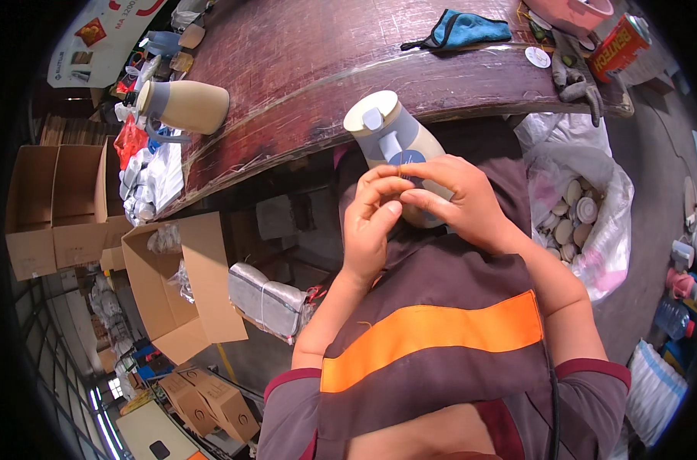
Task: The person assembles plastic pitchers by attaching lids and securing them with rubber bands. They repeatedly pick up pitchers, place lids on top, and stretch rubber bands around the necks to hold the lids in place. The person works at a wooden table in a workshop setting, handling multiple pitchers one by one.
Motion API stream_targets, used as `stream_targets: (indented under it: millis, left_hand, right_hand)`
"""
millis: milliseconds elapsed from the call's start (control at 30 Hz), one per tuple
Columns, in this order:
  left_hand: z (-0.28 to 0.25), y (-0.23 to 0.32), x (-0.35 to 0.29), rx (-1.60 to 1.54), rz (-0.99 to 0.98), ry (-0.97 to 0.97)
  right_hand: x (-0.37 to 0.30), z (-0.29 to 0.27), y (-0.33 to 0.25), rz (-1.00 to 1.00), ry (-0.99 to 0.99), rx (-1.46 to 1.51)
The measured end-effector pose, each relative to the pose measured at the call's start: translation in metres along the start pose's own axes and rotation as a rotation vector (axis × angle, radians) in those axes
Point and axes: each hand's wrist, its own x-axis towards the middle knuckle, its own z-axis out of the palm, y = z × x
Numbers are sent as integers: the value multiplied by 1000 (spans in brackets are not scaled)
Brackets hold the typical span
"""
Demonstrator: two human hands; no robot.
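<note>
A beige and grey-blue thermos jug [377, 119] leans in my lap by the table edge, its lid and handle upward. A round blue tag [406, 158] lies against its side, just beyond my fingertips. My left hand [370, 222] is closed, thumb and fingers pinched close to the tag. From the other side my right hand [465, 195] meets it, also closed, its fingertips nearly touching the left ones. A fine yellowish string shows between the fingertips; its ends are hidden. The jug's lower body is partly covered by my hands.
A second thermos jug [191, 107] lies on the dark red table [302, 54], left. A blue cloth pouch [471, 31], work glove [575, 80] and red can [621, 47] are along its right. Open cartons [176, 284] stand left; a plastic bag [613, 192] of round lids is right.
</note>
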Motion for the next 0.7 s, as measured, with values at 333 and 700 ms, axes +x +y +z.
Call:
stream_targets:
  millis: [333, 700]
  left_hand:
    - [-13, -28, 26, -454, -337, 181]
    - [19, -32, 11, -655, -165, 27]
  right_hand:
    - [7, 2, 44, 364, 168, 561]
    - [16, -8, 20, -319, 370, -227]
